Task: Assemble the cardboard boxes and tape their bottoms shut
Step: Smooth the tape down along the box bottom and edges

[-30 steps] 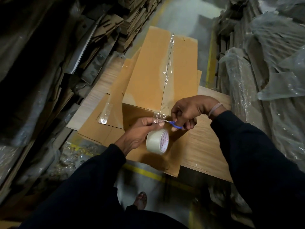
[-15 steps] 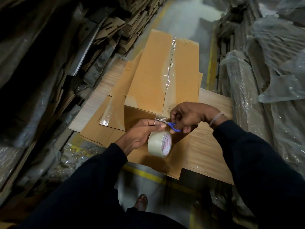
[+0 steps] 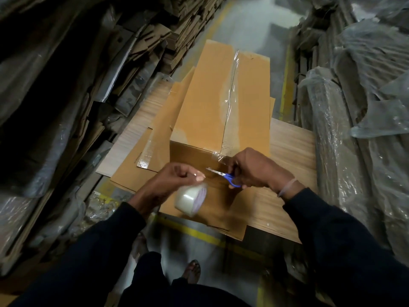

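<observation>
Cardboard box, already folded into shape, lies on the wooden worktop with its closed flaps facing up. One strip of clear tape runs along the seam between the flaps and bends over the near edge of the box, where a short loose end hangs on the front wall.

Left hand has its fingers curled around the tape roll; this grip holds the roll in front of the box, just below the near wall, with the hollow core turned to the right. The end of the tape seems pinched between thumb and finger, but the blur makes this hard to confirm.

Right hand has its grip closed on small scissors with blue handles. The blades point left toward the left hand and look slightly parted. The tips are near the left thumb, not touching it.

Flattened cardboard sheets lie under and beside the box on the worktop, one with a patch of tape at its corner. Stacks of folded cartons fill the left side, and bundles wrapped in plastic film stand on the right. A foot in a sandal is on the grey floor below.
</observation>
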The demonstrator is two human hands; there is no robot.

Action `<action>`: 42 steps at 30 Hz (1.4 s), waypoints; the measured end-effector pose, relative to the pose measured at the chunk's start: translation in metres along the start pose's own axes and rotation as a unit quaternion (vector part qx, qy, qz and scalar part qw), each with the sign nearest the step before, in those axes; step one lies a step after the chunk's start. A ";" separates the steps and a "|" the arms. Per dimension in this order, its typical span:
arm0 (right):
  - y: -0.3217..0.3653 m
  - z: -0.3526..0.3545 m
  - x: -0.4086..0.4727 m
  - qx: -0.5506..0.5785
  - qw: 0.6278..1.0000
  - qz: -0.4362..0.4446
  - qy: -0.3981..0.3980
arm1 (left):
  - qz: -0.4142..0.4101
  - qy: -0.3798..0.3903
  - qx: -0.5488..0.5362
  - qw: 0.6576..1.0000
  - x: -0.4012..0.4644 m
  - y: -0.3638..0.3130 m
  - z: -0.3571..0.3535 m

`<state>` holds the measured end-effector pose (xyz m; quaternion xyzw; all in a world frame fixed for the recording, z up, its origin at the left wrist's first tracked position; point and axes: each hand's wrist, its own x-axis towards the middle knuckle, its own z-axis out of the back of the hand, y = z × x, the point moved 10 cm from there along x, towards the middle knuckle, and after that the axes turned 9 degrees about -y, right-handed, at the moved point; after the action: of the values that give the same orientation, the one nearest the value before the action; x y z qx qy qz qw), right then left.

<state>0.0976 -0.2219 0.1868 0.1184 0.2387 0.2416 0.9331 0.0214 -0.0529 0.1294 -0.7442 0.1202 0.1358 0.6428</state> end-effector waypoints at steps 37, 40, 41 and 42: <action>0.000 0.054 0.013 0.049 0.935 0.032 -0.349 | -0.329 -0.346 0.421 0.772 0.085 -0.125 0.063; 0.004 0.036 0.029 -0.040 0.938 0.031 -0.343 | -0.332 -0.345 0.426 0.768 0.085 -0.124 0.063; 0.006 0.034 0.028 -0.048 0.933 0.046 -0.354 | -0.333 -0.345 0.425 0.768 0.085 -0.125 0.063; 0.008 0.033 0.026 -0.054 0.926 0.072 -0.366 | -0.333 -0.345 0.425 0.767 0.084 -0.125 0.063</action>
<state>0.1309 -0.2058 0.2081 0.1649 -0.1419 0.2605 0.9406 0.1414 0.0273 0.2065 -0.2908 -0.3199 0.0958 0.8966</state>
